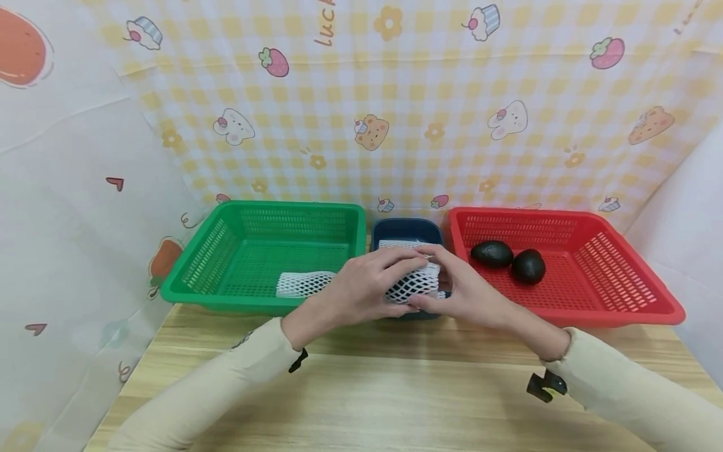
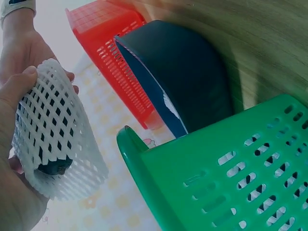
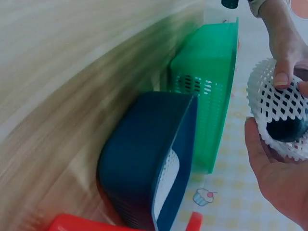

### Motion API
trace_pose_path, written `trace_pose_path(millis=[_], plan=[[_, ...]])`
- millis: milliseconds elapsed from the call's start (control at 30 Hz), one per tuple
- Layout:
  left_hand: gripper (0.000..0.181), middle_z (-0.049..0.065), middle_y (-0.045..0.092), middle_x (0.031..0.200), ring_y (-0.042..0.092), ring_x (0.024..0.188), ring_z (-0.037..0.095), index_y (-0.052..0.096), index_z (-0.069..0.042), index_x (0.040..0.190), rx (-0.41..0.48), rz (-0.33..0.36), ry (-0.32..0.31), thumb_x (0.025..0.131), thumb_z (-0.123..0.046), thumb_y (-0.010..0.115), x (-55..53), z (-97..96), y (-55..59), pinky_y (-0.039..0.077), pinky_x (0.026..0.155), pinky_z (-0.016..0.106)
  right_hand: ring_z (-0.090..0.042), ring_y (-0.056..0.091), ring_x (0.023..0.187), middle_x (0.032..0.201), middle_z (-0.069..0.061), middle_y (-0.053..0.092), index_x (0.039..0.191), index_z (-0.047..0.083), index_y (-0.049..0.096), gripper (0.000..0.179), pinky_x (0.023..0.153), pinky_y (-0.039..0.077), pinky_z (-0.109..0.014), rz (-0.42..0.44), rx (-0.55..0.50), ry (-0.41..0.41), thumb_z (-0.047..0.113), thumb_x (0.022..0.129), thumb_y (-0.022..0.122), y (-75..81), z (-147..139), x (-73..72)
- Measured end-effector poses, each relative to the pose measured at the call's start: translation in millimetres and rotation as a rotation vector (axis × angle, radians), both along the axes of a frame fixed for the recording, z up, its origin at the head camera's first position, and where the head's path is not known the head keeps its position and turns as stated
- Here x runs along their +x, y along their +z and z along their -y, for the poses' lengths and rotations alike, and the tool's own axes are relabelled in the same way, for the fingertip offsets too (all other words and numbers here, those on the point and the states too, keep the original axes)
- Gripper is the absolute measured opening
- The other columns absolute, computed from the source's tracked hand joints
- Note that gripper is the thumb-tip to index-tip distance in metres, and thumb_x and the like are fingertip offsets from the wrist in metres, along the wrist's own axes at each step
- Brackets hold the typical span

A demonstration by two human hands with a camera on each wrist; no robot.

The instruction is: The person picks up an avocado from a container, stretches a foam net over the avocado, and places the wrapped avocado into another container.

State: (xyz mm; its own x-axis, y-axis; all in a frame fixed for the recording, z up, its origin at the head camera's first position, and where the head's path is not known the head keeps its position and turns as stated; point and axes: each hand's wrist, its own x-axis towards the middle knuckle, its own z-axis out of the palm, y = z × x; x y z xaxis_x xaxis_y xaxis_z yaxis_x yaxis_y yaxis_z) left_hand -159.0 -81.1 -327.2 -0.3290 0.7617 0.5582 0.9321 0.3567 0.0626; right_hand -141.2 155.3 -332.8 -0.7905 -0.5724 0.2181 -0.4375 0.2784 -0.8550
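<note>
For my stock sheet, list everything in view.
Green basket: 1, green, left
Red basket: 1, red, right
Bin: 1, dark blue, between baskets
Loose fruits: 2, black, red basket
Foam nets: at least 3, white, held, green basket, bin
Netted fruit: 1, dark, inside held net
Table: 1, wood-brown, underneath
Printed cloth: count unclear, yellow and white, behind
Wrist gadgets: 2, black, one each side
Sleeves: 2, cream, forearms
Left hand: 1, holding net
Right hand: 1, holding net
</note>
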Motion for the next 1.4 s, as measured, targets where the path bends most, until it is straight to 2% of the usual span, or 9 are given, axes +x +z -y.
trace_pose_path(millis=[167, 300, 400, 500, 633, 833, 1200, 1400], plan=[[0.082, 0.011, 0.051, 0.145, 0.05, 0.129, 0.025, 0.053, -0.009, 0.145, -0.009, 0.012, 0.038, 0.079, -0.04, 0.089, 0.9, -0.4, -0.4, 0.04, 0.107, 0.036, -0.022, 0.066, 0.103, 0.128, -0.006, 0.057, 0.147, 0.013, 0.039, 0.071, 0.084, 0.056, -0.035, -0.019, -0.035, -0.031, 0.011, 0.089, 0.079, -4.2, 1.2, 1.0], [0.089, 0.012, 0.047, 0.146, 0.045, 0.131, 0.028, 0.047, -0.011, 0.149, -0.043, -0.004, 0.146, 0.077, -0.042, 0.089, 2.9, 1.2, -3.6, 0.037, 0.109, 0.042, -0.026, 0.064, 0.104, 0.128, -0.008, 0.055, 0.142, 0.011, 0.041, 0.067, 0.083, 0.057, -0.035, -0.043, -0.033, -0.079, 0.01, 0.088, 0.08, -7.6, 1.5, 1.7], [0.083, 0.012, 0.05, 0.142, 0.049, 0.125, 0.029, 0.048, -0.01, 0.146, -0.056, -0.024, 0.233, 0.079, -0.039, 0.088, 6.0, 2.0, -6.1, 0.042, 0.105, 0.043, -0.027, 0.063, 0.103, 0.127, -0.009, 0.054, 0.139, 0.009, 0.044, 0.063, 0.083, 0.057, -0.034, -0.049, -0.028, -0.122, 0.01, 0.088, 0.081, -9.1, 2.1, 2.0], [0.077, 0.013, 0.052, 0.139, 0.052, 0.121, 0.03, 0.052, -0.008, 0.142, -0.056, -0.044, 0.279, 0.079, -0.034, 0.087, 9.6, 2.0, -6.1, 0.045, 0.102, 0.042, -0.027, 0.063, 0.102, 0.126, -0.01, 0.054, 0.137, 0.007, 0.045, 0.061, 0.082, 0.057, -0.034, -0.047, -0.037, -0.14, 0.01, 0.088, 0.081, -9.5, 4.4, 1.8], [0.073, 0.013, 0.053, 0.138, 0.053, 0.122, 0.029, 0.055, -0.006, 0.14, -0.062, -0.06, 0.282, 0.079, -0.031, 0.088, 11.9, 2.3, -5.0, 0.046, 0.102, 0.041, -0.027, 0.065, 0.1, 0.126, -0.011, 0.054, 0.136, 0.006, 0.044, 0.062, 0.082, 0.057, -0.034, -0.037, -0.045, -0.125, 0.009, 0.087, 0.082, -8.7, 6.9, 1.9], [0.071, 0.012, 0.054, 0.135, 0.056, 0.116, 0.027, 0.057, -0.005, 0.136, -0.068, -0.051, 0.258, 0.078, -0.032, 0.088, 12.2, 6.2, -4.0, 0.05, 0.096, 0.038, -0.028, 0.065, 0.106, 0.13, -0.013, 0.053, 0.141, 0.006, 0.042, 0.065, 0.086, 0.056, -0.035, -0.003, -0.044, -0.056, 0.007, 0.089, 0.08, -10.1, 4.2, 2.4], [0.072, 0.011, 0.055, 0.134, 0.057, 0.115, 0.027, 0.057, -0.008, 0.139, -0.075, -0.008, 0.233, 0.078, -0.03, 0.088, 9.0, 12.8, -6.0, 0.051, 0.095, 0.038, -0.02, 0.064, 0.112, 0.133, -0.003, 0.056, 0.15, 0.02, 0.043, 0.07, 0.089, 0.055, -0.036, 0.013, 0.069, 0.008, 0.019, 0.09, 0.08, -8.0, -5.7, 3.8], [0.07, 0.011, 0.054, 0.135, 0.057, 0.115, 0.027, 0.058, -0.013, 0.14, -0.072, 0.007, 0.23, 0.079, -0.027, 0.087, 5.8, 17.0, -6.1, 0.052, 0.093, 0.038, -0.02, 0.065, 0.111, 0.13, -0.002, 0.059, 0.149, 0.019, 0.045, 0.067, 0.083, 0.056, -0.032, -0.021, 0.138, 0.007, 0.023, 0.091, 0.08, -7.5, -14.7, 4.7]])
